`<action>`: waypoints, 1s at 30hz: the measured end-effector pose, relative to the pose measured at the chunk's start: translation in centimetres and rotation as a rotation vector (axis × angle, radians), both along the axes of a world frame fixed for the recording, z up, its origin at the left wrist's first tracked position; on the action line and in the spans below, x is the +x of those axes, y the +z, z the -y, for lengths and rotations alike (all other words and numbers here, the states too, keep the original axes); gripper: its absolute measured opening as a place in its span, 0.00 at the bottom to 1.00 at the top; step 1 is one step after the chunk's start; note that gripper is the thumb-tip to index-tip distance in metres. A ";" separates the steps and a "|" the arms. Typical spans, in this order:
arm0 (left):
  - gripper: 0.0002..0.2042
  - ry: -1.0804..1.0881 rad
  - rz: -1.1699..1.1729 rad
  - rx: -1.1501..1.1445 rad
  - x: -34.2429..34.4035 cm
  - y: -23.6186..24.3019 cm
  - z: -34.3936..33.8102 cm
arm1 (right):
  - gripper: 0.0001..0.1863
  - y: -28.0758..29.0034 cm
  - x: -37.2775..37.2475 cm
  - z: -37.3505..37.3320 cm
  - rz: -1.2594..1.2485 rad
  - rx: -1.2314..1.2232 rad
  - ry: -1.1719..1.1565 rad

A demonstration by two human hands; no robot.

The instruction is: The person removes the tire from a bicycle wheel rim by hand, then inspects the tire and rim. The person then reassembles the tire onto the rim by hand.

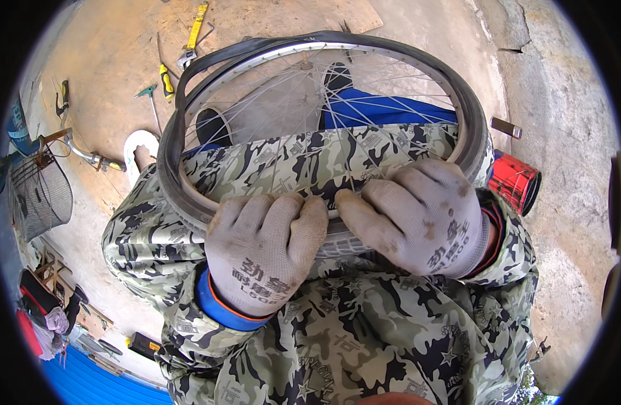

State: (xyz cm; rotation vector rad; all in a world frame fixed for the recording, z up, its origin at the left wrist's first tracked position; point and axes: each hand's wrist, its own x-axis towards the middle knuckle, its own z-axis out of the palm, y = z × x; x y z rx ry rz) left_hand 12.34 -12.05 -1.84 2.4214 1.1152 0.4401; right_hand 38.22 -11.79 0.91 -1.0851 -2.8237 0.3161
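Note:
A spoked bicycle wheel lies across my lap, over camouflage-patterned clothing. Its black tyre runs round the rim, and at the far left a loose band of black rubber stands away from the rim. I cannot tell whether that band is the tyre's edge or an inner tube. My left hand and my right hand, both in pale grey work gloves, are closed over the near side of the tyre. The thumbs press close to each other at its near middle. My palms hide the gripped rubber.
Beyond the wheel's far left lie an adjustable wrench, a yellow-handled screwdriver and a green-headed tool. A handlebar and wire basket are at left. A red can and a small dark box lie at right.

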 end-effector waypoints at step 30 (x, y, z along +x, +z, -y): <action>0.23 0.185 0.136 0.299 -11.1 4.0 -5.7 | 0.26 6.5 -3.1 -10.1 -0.195 0.341 0.180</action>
